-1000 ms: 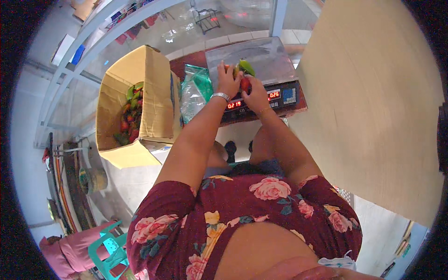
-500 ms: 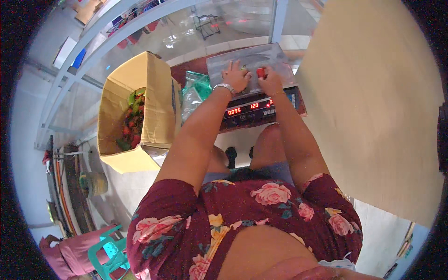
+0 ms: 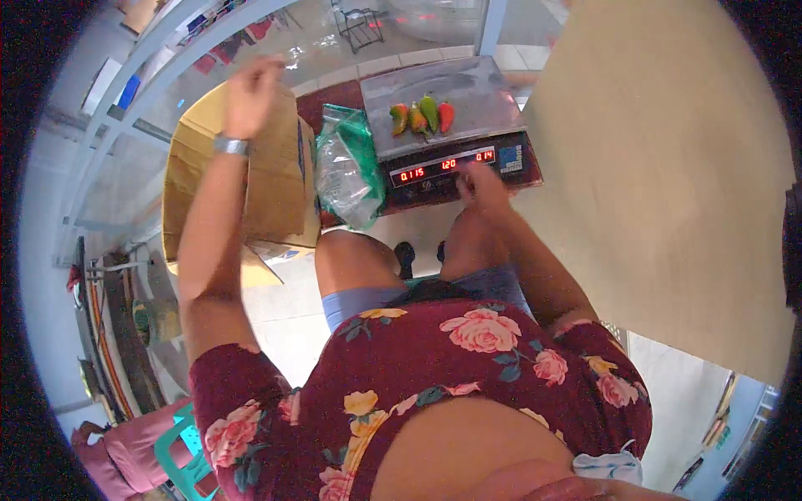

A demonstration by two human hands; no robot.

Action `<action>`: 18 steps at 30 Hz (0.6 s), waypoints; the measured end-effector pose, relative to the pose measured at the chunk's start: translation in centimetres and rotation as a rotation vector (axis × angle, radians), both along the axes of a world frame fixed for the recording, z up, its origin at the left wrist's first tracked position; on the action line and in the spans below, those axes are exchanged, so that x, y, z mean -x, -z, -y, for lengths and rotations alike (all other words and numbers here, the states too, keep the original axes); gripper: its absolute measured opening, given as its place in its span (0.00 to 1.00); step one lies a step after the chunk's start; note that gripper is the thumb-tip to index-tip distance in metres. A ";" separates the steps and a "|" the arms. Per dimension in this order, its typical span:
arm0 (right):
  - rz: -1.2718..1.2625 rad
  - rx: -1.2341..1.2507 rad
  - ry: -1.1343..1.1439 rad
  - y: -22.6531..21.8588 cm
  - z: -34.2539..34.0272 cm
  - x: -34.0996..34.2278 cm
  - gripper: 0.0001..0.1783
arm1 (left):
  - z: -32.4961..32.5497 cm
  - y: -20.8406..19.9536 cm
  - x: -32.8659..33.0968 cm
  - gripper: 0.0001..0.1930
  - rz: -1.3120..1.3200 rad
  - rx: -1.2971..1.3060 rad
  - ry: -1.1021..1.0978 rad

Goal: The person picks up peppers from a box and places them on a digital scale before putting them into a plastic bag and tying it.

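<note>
Several chili peppers (image 3: 429, 112), green, orange and red, lie side by side on the metal pan (image 3: 493, 92) of a digital scale (image 3: 459, 175) with lit red digits. My right hand (image 3: 484, 189) is just in front of the scale's display, fingers curled together with nothing visible in them. Over the far edge of a tall open cardboard box (image 3: 280, 179) on my left, my left hand (image 3: 253, 96) is raised; motion smears its fingers. The inside of the box is mostly hidden behind my left forearm.
A clear and green plastic bag (image 3: 349, 171) lies between the box and the scale. To the right stands a large pale board (image 3: 668, 192). Glass panes with light frames (image 3: 493, 33) rise beyond the scale. A teal plastic chair (image 3: 180, 447) is at the lower left.
My left hand has left the scale pan and swung left above the box. My right hand has let go of a red pepper, now on the pan, and drawn back toward me.
</note>
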State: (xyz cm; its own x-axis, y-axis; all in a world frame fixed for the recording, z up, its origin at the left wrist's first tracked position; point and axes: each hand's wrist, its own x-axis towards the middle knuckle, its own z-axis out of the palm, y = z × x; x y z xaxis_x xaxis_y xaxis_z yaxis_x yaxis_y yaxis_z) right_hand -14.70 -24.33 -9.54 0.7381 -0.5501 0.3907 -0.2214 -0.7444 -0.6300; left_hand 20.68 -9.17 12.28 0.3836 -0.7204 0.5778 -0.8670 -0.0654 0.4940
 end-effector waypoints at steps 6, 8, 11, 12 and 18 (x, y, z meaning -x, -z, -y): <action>-0.434 0.062 -0.215 0.3 -6.8 3.6 0.09 | -7.6 6.7 -10.8 0.16 0.197 -0.603 -0.496; -0.456 0.077 -0.219 0.8 -6.2 2.2 0.09 | -9.4 12.8 -13.4 0.16 0.153 -0.855 -0.388; -0.473 0.080 -0.198 1.2 -5.2 1.2 0.07 | -9.7 16.8 -14.1 0.16 0.030 -1.019 -0.250; -0.486 0.083 -0.185 1.3 -5.0 1.1 0.07 | -9.6 17.4 -14.3 0.16 0.000 -1.044 -0.216; -0.612 0.142 -0.077 -4.4 -7.0 1.6 0.07 | -9.3 17.8 -15.3 0.16 -0.120 -1.083 -0.084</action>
State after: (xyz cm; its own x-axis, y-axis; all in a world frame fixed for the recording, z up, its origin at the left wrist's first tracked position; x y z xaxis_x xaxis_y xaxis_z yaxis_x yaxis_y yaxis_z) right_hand -16.27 -17.35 -5.16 0.8865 -0.4600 -0.0496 -0.4525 -0.8398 -0.3001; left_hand 36.01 0.14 -5.48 0.4664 -0.7932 -0.3915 -0.7898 -0.5727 0.2195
